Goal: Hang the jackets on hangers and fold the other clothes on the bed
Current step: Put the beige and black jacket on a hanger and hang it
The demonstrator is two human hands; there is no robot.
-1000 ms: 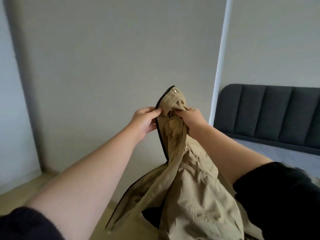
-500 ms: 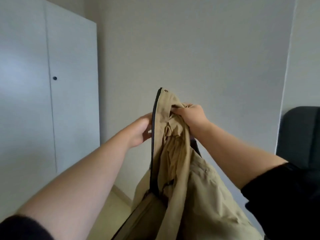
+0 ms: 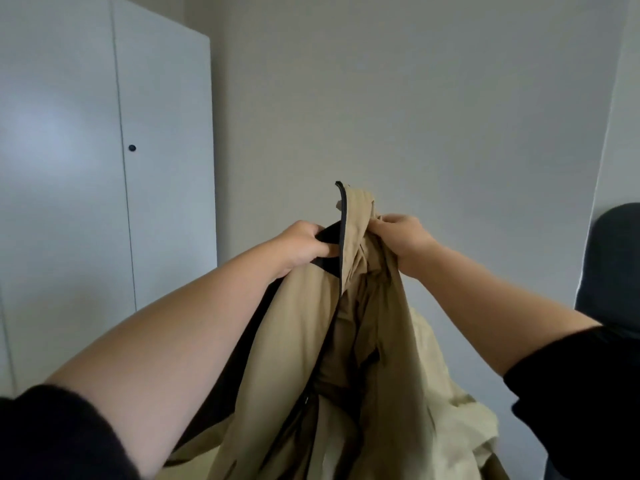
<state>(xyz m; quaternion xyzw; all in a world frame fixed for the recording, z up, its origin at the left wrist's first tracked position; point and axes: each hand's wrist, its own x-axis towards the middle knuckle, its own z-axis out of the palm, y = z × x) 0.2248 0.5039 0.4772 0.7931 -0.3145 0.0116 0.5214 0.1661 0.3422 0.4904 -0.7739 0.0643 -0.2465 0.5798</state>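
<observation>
Left grip (image 3: 304, 247) is pinching the black-lined front edge of the tan jacket (image 3: 377, 341); right grip (image 3: 403, 237) is clutching bunched collar fabric. Jacket is hanging below both. White wardrobe (image 3: 69, 185) is showing at left, dark headboard (image 3: 616, 271) at right.

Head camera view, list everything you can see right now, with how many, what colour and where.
jacket: one, tan with black edging, held up at centre, hanging down between the arms.
wardrobe: one, white, left side, doors closed.
knob: one, dark, on a wardrobe door.
wall: one, pale grey, behind the jacket.
headboard: one, dark grey, right edge, partly cut off.
left sleeve: one, black, bottom left corner.
right sleeve: one, black, lower right.
left hand: one, bare, grips the jacket's dark edge near the collar.
right hand: one, bare, grips bunched fabric at the collar.
</observation>
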